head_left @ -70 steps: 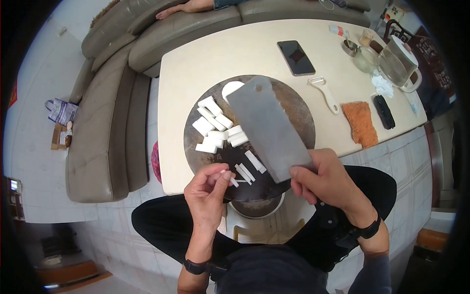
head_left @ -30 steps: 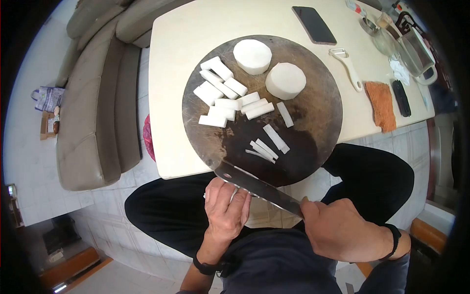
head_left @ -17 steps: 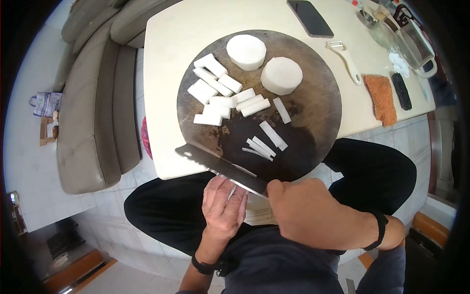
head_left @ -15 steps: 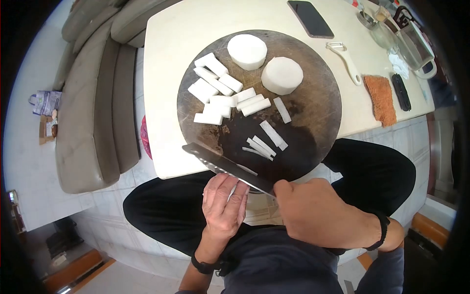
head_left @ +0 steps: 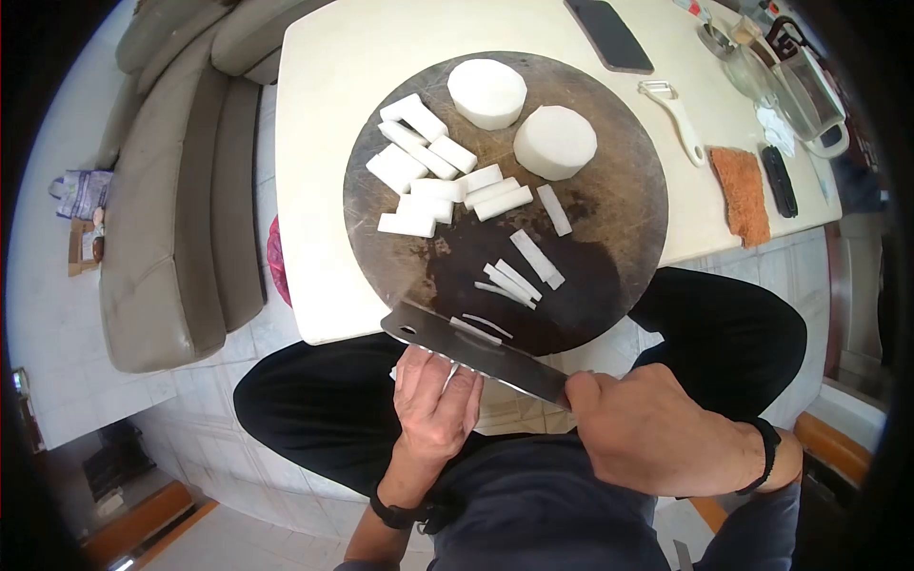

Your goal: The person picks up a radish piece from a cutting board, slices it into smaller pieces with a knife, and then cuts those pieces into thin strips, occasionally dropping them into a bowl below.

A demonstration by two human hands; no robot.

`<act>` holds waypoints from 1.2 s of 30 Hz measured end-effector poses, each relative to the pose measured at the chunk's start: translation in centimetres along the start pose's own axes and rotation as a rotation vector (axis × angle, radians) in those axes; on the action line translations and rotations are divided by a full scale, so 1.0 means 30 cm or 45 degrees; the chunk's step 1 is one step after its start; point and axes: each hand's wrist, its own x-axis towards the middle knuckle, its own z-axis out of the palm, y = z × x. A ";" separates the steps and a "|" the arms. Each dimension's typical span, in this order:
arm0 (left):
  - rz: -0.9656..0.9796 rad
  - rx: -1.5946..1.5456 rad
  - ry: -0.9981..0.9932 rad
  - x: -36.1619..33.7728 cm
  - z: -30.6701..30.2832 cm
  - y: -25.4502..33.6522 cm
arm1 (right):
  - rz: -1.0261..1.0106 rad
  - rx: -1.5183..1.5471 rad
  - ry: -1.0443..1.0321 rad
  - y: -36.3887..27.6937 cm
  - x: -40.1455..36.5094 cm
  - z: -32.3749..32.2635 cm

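Observation:
My right hand grips the handle of a broad cleaver, its dark blade slanting up and left over the near edge of a round wooden chopping board. Just below the blade, the bent fingers of my left hand hold a piece of white radish, mostly hidden by the fingers and blade. Thin strips of white radish lie on the wet dark patch, and a narrow slice rests against the blade. Thicker radish sticks are heaped at the board's left. Two thick radish rounds stand at the back.
The board lies on a cream table. At the right are a peeler, a phone, an orange cloth, a black case and a clear pitcher. A grey-brown sofa stands at the left.
The cleaver and my right hand have moved down and to the right, and the blade's broad face shows more. Another thin slice is visible by the blade. My left hand stays nearly in place.

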 end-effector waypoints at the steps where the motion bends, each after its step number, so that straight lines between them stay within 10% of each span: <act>1: 0.001 -0.005 -0.001 -0.001 0.000 -0.001 | -0.010 0.013 -0.004 0.001 0.009 -0.001; 36: 0.128 0.084 -0.348 0.106 -0.087 0.018 | 0.075 0.803 0.432 0.153 -0.060 -0.021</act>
